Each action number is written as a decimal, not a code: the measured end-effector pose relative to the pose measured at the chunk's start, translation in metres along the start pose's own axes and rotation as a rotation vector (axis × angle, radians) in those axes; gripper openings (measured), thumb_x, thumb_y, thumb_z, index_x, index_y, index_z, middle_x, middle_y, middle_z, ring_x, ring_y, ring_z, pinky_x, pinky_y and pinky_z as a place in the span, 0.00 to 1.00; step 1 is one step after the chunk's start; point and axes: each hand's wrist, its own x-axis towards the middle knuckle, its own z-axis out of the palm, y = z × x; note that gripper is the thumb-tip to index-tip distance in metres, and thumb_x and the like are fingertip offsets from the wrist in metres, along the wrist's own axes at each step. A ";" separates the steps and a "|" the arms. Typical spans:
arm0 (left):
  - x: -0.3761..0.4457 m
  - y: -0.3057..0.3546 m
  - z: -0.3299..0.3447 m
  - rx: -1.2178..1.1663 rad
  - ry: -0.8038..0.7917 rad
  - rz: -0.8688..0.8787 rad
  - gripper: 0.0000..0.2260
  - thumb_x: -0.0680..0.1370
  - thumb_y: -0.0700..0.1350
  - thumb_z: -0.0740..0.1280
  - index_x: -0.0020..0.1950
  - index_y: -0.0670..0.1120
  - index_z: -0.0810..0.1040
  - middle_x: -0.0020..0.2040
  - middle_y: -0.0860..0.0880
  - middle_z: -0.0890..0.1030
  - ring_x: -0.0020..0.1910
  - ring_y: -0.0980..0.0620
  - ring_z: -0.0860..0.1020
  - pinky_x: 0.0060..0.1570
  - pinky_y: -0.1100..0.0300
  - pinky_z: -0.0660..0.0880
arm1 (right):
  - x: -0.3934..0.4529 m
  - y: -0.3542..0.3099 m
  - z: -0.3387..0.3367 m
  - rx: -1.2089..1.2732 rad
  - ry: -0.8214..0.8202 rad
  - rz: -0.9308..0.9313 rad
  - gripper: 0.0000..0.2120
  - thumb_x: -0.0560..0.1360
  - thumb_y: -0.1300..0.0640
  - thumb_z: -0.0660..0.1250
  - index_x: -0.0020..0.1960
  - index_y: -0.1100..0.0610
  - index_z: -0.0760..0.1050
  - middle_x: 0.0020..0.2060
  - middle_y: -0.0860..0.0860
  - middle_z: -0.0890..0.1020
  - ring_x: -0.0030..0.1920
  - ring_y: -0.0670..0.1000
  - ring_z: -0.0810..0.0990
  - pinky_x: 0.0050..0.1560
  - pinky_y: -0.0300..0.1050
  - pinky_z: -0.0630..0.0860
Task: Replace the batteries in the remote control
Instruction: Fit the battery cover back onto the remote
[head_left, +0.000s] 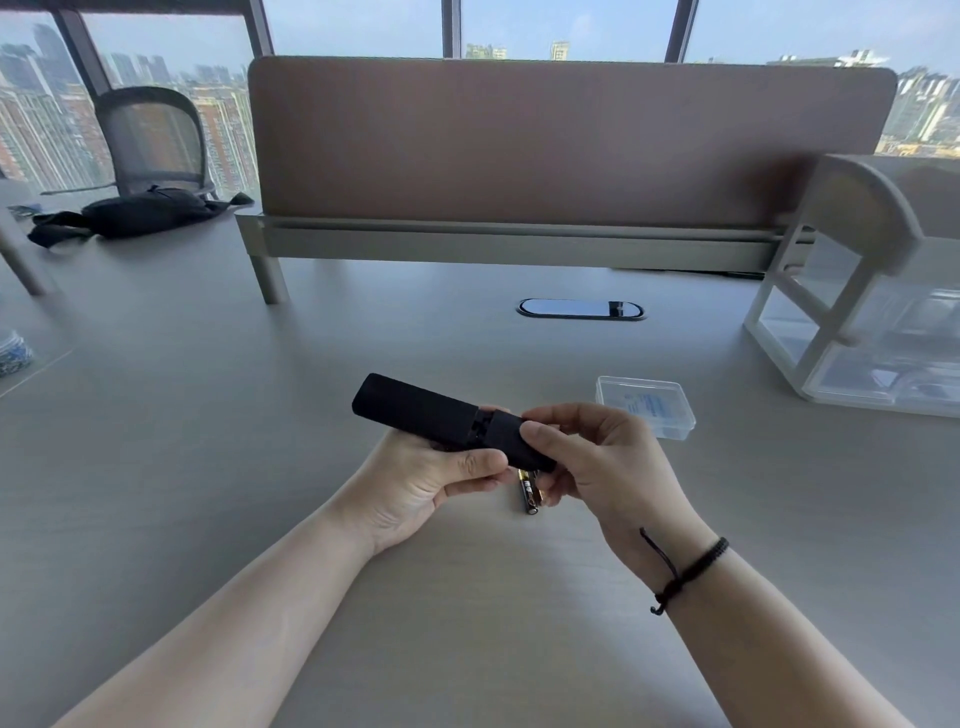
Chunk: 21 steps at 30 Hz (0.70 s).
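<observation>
A black remote control (410, 408) is held above the grey table, its back up. My left hand (421, 483) grips its middle from below, thumb on the near edge. My right hand (597, 457) pinches the black battery cover (511, 436) at the remote's near end. A narrow gap shows between the cover and the body. Black and gold batteries (529, 493) lie on the table just under my hands, partly hidden by my fingers.
A small clear plastic box (647, 405) lies to the right of my hands. A clear drawer unit (857, 322) stands at the far right. A brown divider panel (566, 145) crosses the back, with a cable port (581, 309) before it. A black bag (140, 213) lies far left.
</observation>
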 end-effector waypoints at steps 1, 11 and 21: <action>0.000 0.001 0.001 0.003 -0.004 0.001 0.11 0.67 0.36 0.73 0.46 0.47 0.87 0.39 0.47 0.86 0.37 0.52 0.84 0.37 0.62 0.79 | 0.000 0.000 0.000 -0.004 0.002 -0.014 0.01 0.72 0.63 0.74 0.44 0.60 0.84 0.32 0.58 0.81 0.24 0.55 0.76 0.29 0.47 0.76; -0.001 0.000 -0.002 -0.034 -0.016 -0.011 0.19 0.67 0.31 0.72 0.57 0.43 0.80 0.44 0.46 0.85 0.42 0.50 0.85 0.41 0.60 0.80 | 0.001 0.001 -0.001 0.072 -0.014 0.031 0.02 0.73 0.62 0.73 0.43 0.61 0.84 0.33 0.66 0.80 0.25 0.56 0.73 0.31 0.49 0.74; 0.000 0.000 -0.002 -0.029 -0.016 -0.010 0.13 0.66 0.35 0.73 0.49 0.46 0.85 0.43 0.47 0.86 0.43 0.51 0.85 0.41 0.62 0.79 | 0.003 0.002 -0.002 -0.062 -0.009 -0.054 0.02 0.72 0.60 0.75 0.45 0.57 0.84 0.29 0.62 0.81 0.27 0.58 0.75 0.35 0.54 0.77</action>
